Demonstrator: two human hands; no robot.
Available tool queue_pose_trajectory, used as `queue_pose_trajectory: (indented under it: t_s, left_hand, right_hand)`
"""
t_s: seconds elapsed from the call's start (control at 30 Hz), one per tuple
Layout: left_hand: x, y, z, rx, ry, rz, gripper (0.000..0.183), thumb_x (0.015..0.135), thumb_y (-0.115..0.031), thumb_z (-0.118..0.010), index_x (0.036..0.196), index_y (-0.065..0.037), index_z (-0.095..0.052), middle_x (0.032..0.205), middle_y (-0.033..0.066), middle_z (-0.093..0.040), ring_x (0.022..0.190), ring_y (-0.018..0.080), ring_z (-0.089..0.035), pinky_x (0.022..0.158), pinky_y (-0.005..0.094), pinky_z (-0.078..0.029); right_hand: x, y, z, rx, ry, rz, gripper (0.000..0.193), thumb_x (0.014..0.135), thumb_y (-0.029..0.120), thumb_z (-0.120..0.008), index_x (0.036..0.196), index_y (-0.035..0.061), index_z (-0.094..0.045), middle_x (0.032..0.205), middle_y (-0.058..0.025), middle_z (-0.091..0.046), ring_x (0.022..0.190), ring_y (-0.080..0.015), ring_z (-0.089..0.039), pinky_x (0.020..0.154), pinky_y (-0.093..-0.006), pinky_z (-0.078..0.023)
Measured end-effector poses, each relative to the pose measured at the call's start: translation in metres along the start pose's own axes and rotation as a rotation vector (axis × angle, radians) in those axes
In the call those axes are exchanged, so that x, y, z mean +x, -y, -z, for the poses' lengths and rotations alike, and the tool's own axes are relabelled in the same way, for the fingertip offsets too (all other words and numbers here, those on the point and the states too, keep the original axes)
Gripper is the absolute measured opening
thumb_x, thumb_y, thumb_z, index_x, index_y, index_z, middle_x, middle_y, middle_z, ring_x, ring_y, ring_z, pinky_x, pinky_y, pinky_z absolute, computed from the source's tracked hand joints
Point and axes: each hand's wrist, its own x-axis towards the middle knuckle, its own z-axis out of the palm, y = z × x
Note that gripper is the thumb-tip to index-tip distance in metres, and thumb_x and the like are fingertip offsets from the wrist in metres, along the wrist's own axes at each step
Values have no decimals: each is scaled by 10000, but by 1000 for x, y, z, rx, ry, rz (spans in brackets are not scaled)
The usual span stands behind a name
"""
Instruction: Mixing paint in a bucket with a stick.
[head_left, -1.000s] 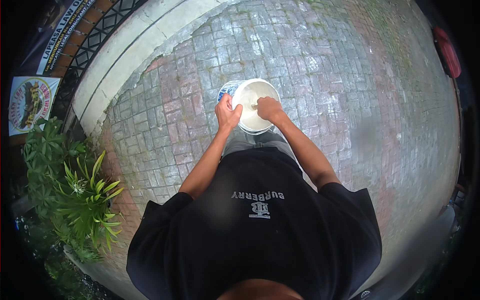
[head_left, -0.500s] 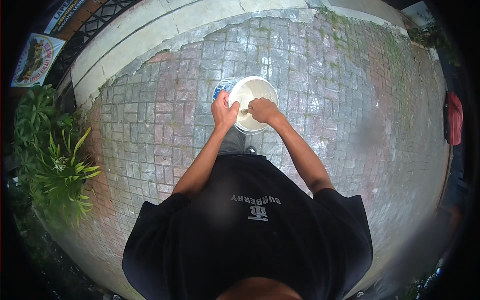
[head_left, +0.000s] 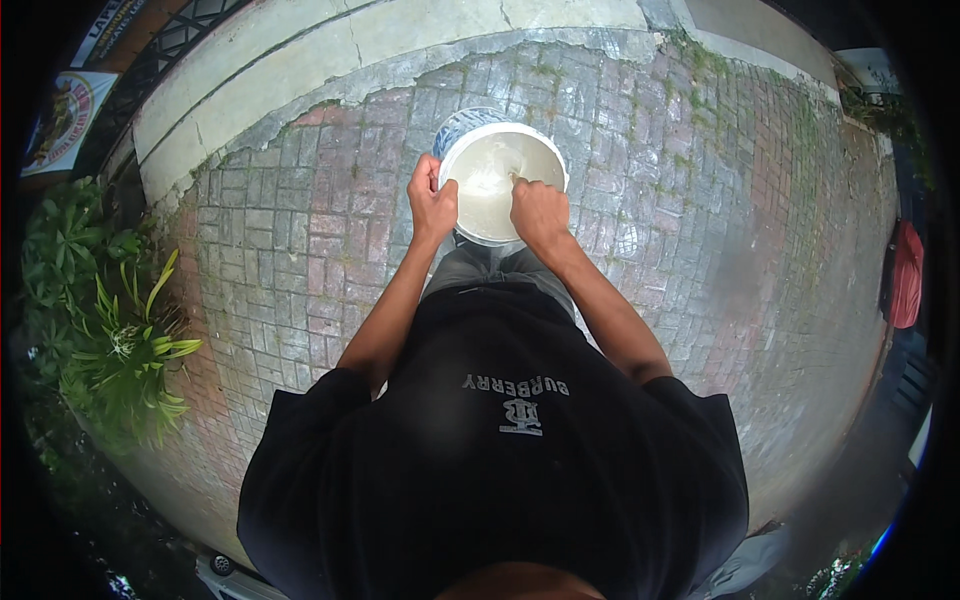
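Note:
A white bucket (head_left: pixel 505 128) with blue print on its side is in front of me, tilted so that I look into its mouth. Pale cream liquid (head_left: pixel 483 205) lies inside, with a swirl on its surface. At the bucket's left rim, my left hand (head_left: pixel 433 203) is closed, thumb on the inner side and fingers outside. Above the right part of the mouth my right hand (head_left: pixel 541 212) makes a fist around a thin stirrer (head_left: pixel 515 179). Only a short piece of it shows near the knuckles; the rest is hidden by the hand and liquid.
Brick paving (head_left: pixel 270 240) with grass in its joints surrounds me. A cracked concrete strip (head_left: pixel 300 65) runs along the far side. Green plants (head_left: pixel 125 340) stand at the left, near a banner (head_left: pixel 70 120). A red covered object (head_left: pixel 907 275) is at the far right.
The bucket has shifted up a little and shows more of its inside. My right fist has moved right and down across the mouth; the left hand still grips the rim.

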Motion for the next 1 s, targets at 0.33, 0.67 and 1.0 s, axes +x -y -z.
queue_pose_trajectory:
  t_s: [0.33,0.67,1.0]
  left_hand:
    - [133,-3,-89,-46,-122,-46,134,660,4,-490,728,-54,-390,688,-34,-323,635,65,-291,538,244,-259]
    - [274,-20,-221,1,-171,-118,148,632,20,-485,675,-44,-359,626,-13,-274,578,94,-257,493,283,-223]
    - [430,-1,-337,8,-262,-51,174,623,27,-498,680,-38,-347,627,15,-283,570,108,-271,497,293,-247]
  right_hand:
    - [137,-44,44,137,99,39,213,879,183,-528,846,19,-660,763,-209,-666,761,-368,-673,684,-450,-532]
    - [302,-146,110,235,107,-39,281,900,255,-522,864,15,-663,852,-218,-669,823,-370,-662,735,-465,-517]
    - [474,-234,149,353,25,-37,345,892,331,-533,855,12,-661,829,-220,-661,825,-375,-648,743,-467,-512]
